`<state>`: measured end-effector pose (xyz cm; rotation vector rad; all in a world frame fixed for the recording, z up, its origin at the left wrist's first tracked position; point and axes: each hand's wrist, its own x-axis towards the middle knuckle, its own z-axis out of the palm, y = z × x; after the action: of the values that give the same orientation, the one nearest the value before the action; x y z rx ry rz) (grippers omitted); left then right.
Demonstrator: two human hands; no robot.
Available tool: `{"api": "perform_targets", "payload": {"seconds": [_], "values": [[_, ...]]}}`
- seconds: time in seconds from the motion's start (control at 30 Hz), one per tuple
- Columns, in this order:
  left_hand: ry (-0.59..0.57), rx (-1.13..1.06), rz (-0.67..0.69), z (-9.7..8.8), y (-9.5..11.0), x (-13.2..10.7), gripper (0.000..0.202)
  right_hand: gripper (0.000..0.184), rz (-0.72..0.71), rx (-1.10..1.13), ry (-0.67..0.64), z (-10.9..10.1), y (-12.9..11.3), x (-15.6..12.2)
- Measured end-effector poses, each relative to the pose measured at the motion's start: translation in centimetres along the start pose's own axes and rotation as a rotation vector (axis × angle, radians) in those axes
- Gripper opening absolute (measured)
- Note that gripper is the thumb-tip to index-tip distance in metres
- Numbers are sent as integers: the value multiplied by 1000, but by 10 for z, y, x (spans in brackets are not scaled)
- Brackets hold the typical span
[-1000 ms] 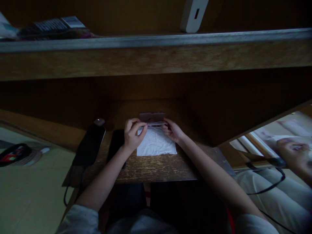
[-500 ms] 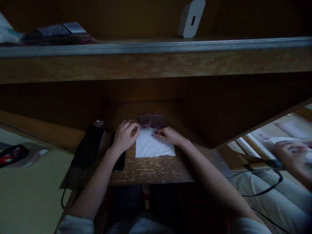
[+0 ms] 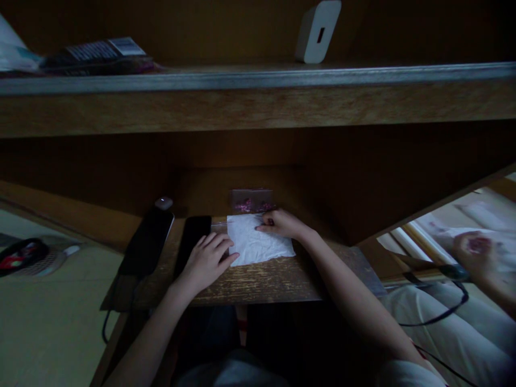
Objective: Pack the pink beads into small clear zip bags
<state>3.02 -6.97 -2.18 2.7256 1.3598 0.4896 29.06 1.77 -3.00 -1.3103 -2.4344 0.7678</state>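
Observation:
A crumpled white paper tissue (image 3: 258, 242) lies flat on the worn wooden desk (image 3: 258, 282). My left hand (image 3: 207, 260) is open, its spread fingers touching the tissue's lower left edge. My right hand (image 3: 282, 224) rests on the tissue's upper right part, with its fingertips close together near the top edge. Whether those fingers hold anything thin is hard to tell in the dim light. Just beyond the tissue stands a dark brown flat piece with pink glittery specks (image 3: 252, 200), out of reach of neither hand but untouched.
A black phone (image 3: 191, 242) lies beside my left hand, with a larger black device (image 3: 147, 242) further left. A wooden shelf (image 3: 258, 102) overhangs the desk, holding a white box (image 3: 316, 32). At right, a mirror-like pane shows a hand (image 3: 475, 255).
My left hand has let go of the dark piece and moved down to the tissue's lower left edge, fingers spread. My right hand has shifted slightly right along the tissue's top.

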Motion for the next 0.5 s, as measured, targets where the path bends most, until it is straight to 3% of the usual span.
{"api": "perform_targets", "payload": {"seconds": [0.2,0.5], "values": [[13,95,5,11,-8,4,36,36,-18,2,14,0,0,0],[59,60,-64,11,-9,4,31,35,-28,28,34,1,1,0]]}}
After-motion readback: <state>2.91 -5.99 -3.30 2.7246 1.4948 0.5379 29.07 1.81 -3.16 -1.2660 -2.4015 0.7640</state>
